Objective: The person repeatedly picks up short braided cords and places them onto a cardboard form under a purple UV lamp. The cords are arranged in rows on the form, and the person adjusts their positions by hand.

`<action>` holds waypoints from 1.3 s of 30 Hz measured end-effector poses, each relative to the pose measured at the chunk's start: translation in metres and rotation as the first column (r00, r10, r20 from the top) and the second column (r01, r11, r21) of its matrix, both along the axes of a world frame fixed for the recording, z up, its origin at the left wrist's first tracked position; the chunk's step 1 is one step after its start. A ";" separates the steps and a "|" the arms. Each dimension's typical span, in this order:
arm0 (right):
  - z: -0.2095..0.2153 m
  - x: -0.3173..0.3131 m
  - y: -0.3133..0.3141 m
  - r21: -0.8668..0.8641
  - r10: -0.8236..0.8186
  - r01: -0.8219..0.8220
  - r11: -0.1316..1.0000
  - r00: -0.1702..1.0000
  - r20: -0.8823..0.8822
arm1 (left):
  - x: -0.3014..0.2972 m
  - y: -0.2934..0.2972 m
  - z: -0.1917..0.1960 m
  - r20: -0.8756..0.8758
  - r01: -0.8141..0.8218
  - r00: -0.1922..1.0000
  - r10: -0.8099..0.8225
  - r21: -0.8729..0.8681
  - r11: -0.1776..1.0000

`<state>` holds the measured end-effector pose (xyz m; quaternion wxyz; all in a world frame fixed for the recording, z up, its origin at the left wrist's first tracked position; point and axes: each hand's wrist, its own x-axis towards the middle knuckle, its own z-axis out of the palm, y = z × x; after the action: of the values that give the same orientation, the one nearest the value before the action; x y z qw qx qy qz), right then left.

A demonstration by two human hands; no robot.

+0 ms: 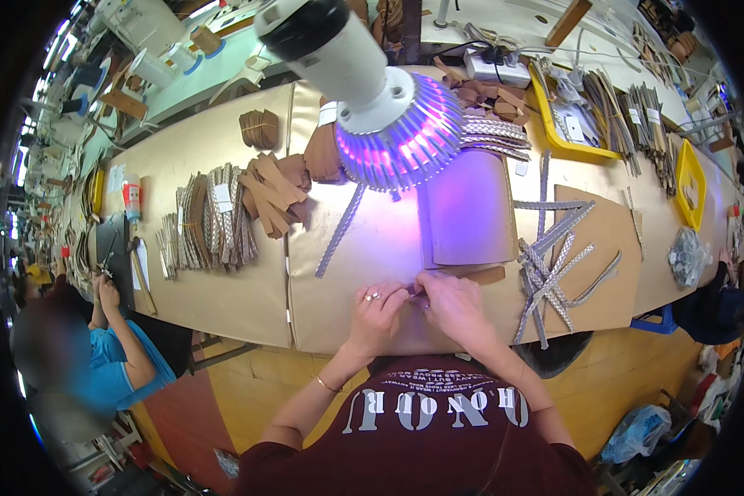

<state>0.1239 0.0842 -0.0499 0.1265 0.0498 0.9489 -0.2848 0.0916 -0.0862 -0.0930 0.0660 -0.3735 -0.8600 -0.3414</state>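
Close together at the table's near edge, my left hand (377, 314) and my right hand (456, 307) pinch a small dark brown strip (414, 290) between them. Most of that strip is hidden by my fingers. Just beyond them lies a tan board (469, 217), tinted by purple light. A flat brown leather strip (488, 276) pokes out along its near edge, beside my right hand. Farther right, several loose grey and silver braided strips (558, 277) are heaped across a brown sheet (613, 285). Another braided strip (340, 231) lies slantwise left of the board.
A lamp (401, 124) with a finned head glowing purple hangs over the table (322, 306). Bundled braided strips (215, 219) and brown strips (274, 194) lie left. A yellow tray (583, 151) stands far right. A co-worker in a blue top (132, 364) sits at the left.
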 end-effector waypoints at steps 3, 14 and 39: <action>0.007 -0.001 -0.001 0.040 0.008 -0.011 0.999 0.997 0.080 | 0.000 -0.004 0.009 0.076 0.021 0.997 -0.026 0.064 0.998; 0.029 0.022 0.042 -0.147 0.135 -0.098 0.984 0.953 0.272 | -0.032 -0.038 0.093 0.662 0.154 0.730 -0.168 0.081 0.985; 0.088 0.027 0.106 -0.835 -0.206 0.173 0.522 0.976 0.073 | -0.088 0.043 0.157 0.873 0.159 0.242 -0.424 0.395 0.905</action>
<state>0.1506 0.1901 0.0386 0.0865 0.0813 0.6886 -0.7153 0.0036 -0.0434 0.0641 -0.4747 -0.2443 -0.6011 -0.5946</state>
